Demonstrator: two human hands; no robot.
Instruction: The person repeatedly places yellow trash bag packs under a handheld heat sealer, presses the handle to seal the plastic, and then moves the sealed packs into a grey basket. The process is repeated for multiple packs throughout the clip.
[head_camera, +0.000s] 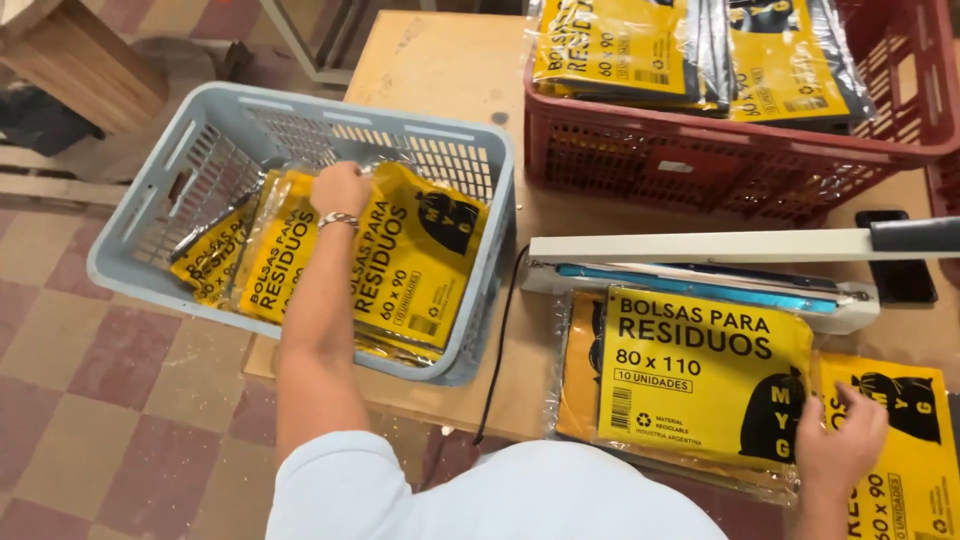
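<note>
While the left hand (340, 188) reaches into the grey crate (200, 130) at the centre left of the frame, its fingers are curled down over the top edge of a yellow packet of bags (415, 255), gripping it where it leans on the other yellow packets (225, 255) stacked in that crate; a metal bracelet (338, 219) sits on the wrist. At the lower right, the right hand (842, 440) lies with fingers bent and fingertips pressed on the edge of a large yellow packet (700, 375), which rests on the counter (440, 70) and overlaps a second yellow packet (910, 450) at the frame's right edge. Just above these packets lies a white heat sealer (700, 265) with its long arm lifted and a blue strip along its bed; a black cable (497, 350) runs from its left end down over the counter edge. In the upper right stands a red crate (700, 150) holding more yellow packets (620, 45) wrapped in clear film.
</note>
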